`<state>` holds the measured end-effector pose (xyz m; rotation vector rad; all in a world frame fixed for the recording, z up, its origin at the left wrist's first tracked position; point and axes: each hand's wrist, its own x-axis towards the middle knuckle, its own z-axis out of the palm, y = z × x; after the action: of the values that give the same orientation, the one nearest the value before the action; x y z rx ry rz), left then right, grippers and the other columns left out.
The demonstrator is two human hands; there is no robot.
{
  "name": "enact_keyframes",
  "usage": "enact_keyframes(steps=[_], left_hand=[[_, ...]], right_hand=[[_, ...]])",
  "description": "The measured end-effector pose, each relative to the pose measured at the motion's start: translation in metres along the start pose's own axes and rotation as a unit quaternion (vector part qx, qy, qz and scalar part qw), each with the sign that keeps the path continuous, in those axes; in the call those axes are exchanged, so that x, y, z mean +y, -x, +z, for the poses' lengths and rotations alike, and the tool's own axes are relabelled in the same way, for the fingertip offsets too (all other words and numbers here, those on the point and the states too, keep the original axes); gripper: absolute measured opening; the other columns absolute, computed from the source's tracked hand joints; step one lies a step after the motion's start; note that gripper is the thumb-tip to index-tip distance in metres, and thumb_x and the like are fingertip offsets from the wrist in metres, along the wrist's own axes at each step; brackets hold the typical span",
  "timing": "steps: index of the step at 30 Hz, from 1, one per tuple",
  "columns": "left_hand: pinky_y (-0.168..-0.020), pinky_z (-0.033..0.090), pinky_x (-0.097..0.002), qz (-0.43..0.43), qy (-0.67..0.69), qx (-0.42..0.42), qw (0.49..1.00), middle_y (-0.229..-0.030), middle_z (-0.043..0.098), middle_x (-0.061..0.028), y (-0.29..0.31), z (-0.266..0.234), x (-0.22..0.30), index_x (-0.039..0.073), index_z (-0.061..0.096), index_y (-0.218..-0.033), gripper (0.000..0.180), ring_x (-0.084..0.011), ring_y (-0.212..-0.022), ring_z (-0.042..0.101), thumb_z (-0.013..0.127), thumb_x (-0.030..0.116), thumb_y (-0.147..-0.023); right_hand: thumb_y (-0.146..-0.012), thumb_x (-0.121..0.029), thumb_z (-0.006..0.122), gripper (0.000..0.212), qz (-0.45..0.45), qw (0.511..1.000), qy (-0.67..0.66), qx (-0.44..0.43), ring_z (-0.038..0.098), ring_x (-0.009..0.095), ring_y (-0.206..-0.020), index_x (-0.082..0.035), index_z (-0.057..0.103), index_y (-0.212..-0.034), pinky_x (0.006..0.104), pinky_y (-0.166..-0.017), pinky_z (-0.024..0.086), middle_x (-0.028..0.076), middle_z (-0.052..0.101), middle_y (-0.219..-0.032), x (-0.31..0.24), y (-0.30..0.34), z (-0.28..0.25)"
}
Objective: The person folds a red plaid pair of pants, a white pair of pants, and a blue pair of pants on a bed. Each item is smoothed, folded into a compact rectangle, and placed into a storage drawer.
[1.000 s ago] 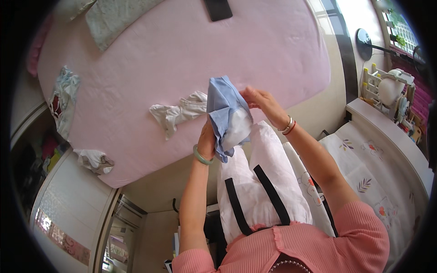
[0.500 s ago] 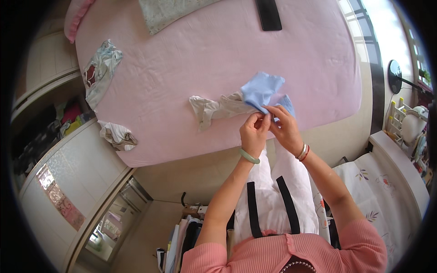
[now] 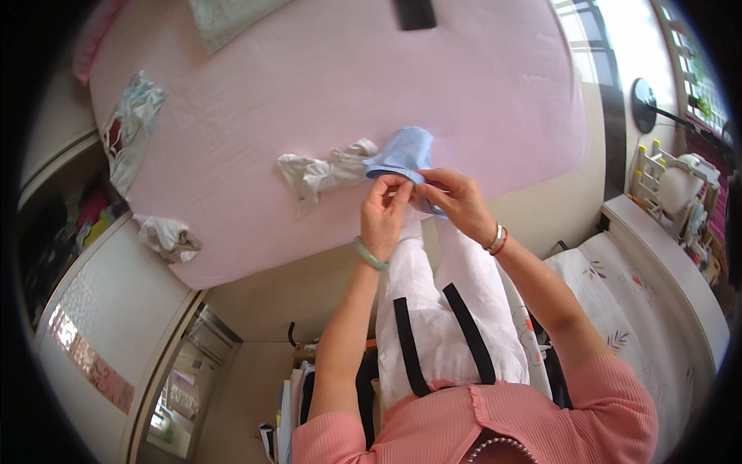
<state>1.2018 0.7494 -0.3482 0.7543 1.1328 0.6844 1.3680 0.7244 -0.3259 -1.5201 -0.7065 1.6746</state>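
Both hands meet over the near edge of the pink bed [image 3: 325, 100], which serves as the landmark here. The left hand [image 3: 385, 213], with a pale green bangle [image 3: 369, 255] on its wrist, pinches the lower hem of a small light blue garment [image 3: 402, 153] between thumb and fingertips; the right hand [image 3: 456, 203], wearing a beaded bracelet [image 3: 497, 240], grips the same hem just beside it, fingers curled closed on the cloth. Held so close together at one edge, the hands seem to be lining up or straightening that hem, with the rest of the blue piece lying flat on the bed beyond them so the mattress bears its weight. Touching the blue garment on its left side, a crumpled white garment [image 3: 325, 172] sprawls on the bed surface. Farther left, a patterned cloth [image 3: 130, 127] lies at the bed's left border, and a bunched white and beige cloth [image 3: 168, 236] sits at the near left corner. A dark flat object [image 3: 415, 11] rests at the far side of the bed. Below the bed's near edge hangs a white bag with black straps [image 3: 444, 325], close against the person's pink top [image 3: 495, 421].
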Motion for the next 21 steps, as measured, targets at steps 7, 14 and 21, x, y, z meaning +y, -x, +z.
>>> enact_keyframes(steps=[7, 14, 21], left_hand=[[-0.078, 0.053, -0.0270, -0.069, 0.055, -0.013, 0.996, -0.094, 0.066, -0.0056, -0.003, 0.019, 0.016, -0.001, 0.061, -0.103, 0.017, -0.0115, -0.084, 0.063, 0.063, 0.013, -0.094], [-0.071, 0.051, -0.0241, -0.069, -0.018, -0.011, 0.997, -0.091, 0.067, -0.0036, -0.007, 0.015, 0.001, 0.000, 0.060, -0.102, 0.025, -0.0088, -0.079, 0.062, 0.072, 0.018, -0.089], [-0.075, 0.051, -0.0241, -0.037, -0.020, -0.030, 0.999, -0.094, 0.065, -0.0031, -0.012, 0.024, 0.012, 0.001, 0.058, -0.106, 0.028, -0.0090, -0.085, 0.061, 0.074, 0.012, -0.086]], right_hand=[[-0.091, -0.006, 0.064, 0.025, -0.128, 0.978, 0.161, 0.041, 0.064, 0.015, -0.074, 0.000, 0.065, -0.115, 0.0255, -0.061, 0.054, 0.010, 0.067, -0.097, -0.001, 0.005, -0.004], [-0.085, -0.006, 0.067, 0.028, -0.170, 0.967, 0.189, 0.031, 0.067, 0.026, -0.078, -0.001, 0.064, -0.113, 0.0329, -0.066, 0.055, 0.014, 0.067, -0.100, 0.005, 0.004, -0.009], [-0.082, -0.004, 0.068, 0.035, -0.171, 0.957, 0.233, 0.007, 0.066, 0.029, -0.079, -0.001, 0.062, -0.116, 0.0356, -0.068, 0.054, 0.015, 0.066, -0.102, 0.001, 0.008, -0.012]])
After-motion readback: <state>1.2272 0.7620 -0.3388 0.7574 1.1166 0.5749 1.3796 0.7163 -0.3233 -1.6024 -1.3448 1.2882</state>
